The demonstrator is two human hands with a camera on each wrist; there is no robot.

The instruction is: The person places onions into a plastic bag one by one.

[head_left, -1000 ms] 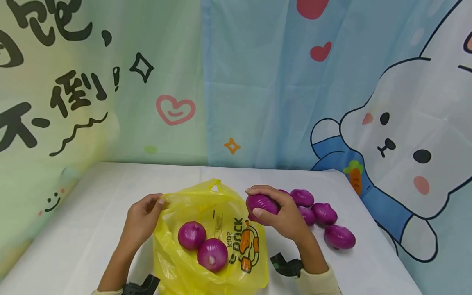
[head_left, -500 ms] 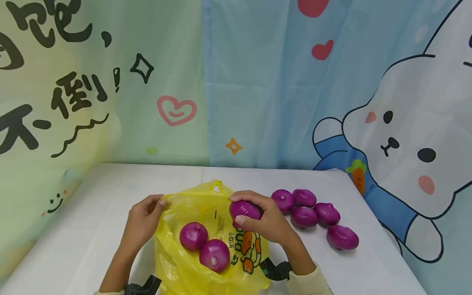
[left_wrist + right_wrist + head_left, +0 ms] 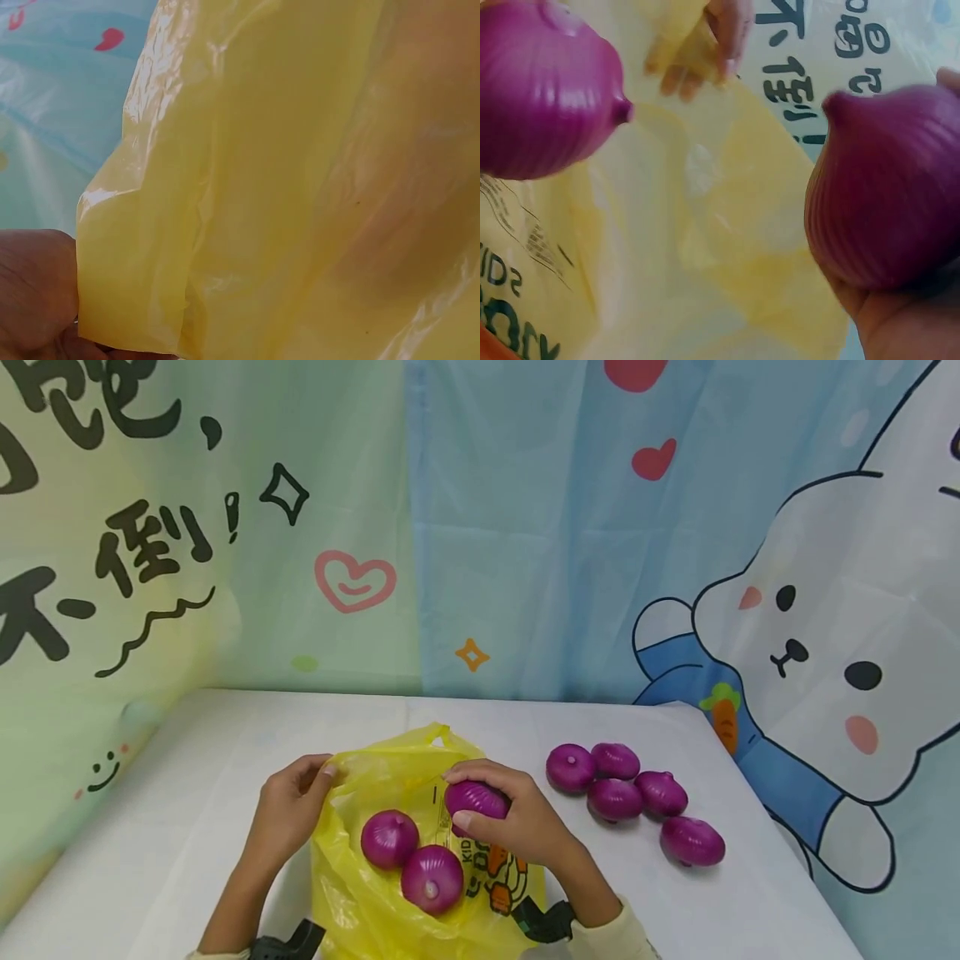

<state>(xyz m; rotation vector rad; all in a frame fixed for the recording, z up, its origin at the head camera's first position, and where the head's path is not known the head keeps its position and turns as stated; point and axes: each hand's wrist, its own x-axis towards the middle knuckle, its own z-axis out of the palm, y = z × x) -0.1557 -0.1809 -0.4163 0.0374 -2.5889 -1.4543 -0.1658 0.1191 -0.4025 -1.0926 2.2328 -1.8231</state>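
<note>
My left hand (image 3: pixel 288 810) pinches the upper left edge of a yellow plastic bag (image 3: pixel 348 893), whose film fills most of the left wrist view. Two red onions, one at the back (image 3: pixel 390 839) and one in front (image 3: pixel 432 879), lie against the bag and touch each other. My right hand (image 3: pixel 517 814) grips another red onion (image 3: pixel 474 799) over the bag's printed right part. In the right wrist view that held onion (image 3: pixel 889 187) shows large at the right, apart from an onion (image 3: pixel 544 94) at the upper left.
Several more red onions (image 3: pixel 615 800) sit in a loose group on the white table (image 3: pixel 750 910), right of the bag. A printed curtain (image 3: pixel 495 568) hangs behind the table, with a cartoon rabbit on its right side.
My right hand has carried its onion leftward, from the bag's right edge to over the bag. The onion group at the right is now uncovered. The left hand has stayed in place.
</note>
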